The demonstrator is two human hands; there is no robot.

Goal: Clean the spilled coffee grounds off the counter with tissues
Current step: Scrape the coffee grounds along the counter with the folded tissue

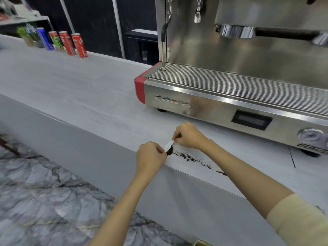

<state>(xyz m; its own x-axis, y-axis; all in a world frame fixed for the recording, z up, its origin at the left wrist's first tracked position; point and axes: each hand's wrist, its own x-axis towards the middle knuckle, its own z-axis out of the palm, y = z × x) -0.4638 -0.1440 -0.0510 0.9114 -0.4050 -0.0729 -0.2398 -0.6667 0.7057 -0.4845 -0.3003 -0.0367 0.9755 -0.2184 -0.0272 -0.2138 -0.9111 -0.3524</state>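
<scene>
a pale grey stone counter (71,89) carries a trail of dark coffee grounds (191,158). the left hand (150,158) and right hand (188,135) each pinch one end of a small white tissue (168,145).

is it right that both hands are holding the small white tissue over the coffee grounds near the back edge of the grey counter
Not quite. The head view shows the left hand and right hand holding the small white tissue over the dark coffee grounds near the front edge of the grey counter, not the back.

Matt grey counter (74,82), glossy brushed-metal espresso machine (204,103), thin white tissue (168,145).
</scene>
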